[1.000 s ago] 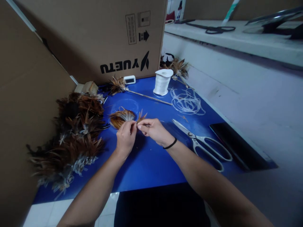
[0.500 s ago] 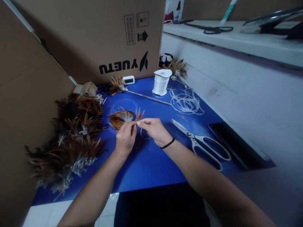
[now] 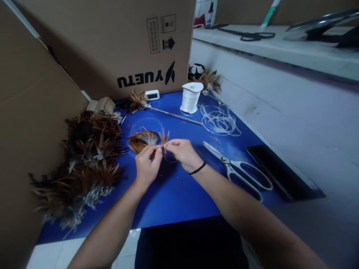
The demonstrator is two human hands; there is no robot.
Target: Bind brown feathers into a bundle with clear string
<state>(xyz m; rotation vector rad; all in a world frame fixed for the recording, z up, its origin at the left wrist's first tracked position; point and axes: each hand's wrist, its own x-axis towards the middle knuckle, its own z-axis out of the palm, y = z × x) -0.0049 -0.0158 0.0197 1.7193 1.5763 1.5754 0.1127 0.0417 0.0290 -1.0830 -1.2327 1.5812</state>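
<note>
Feather tuft more upright than before

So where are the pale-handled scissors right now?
In the head view, the pale-handled scissors lie on the right side of the blue table, between the right hand and the flat black device.

Brown feather tuft, fanned, pinched at base
</note>
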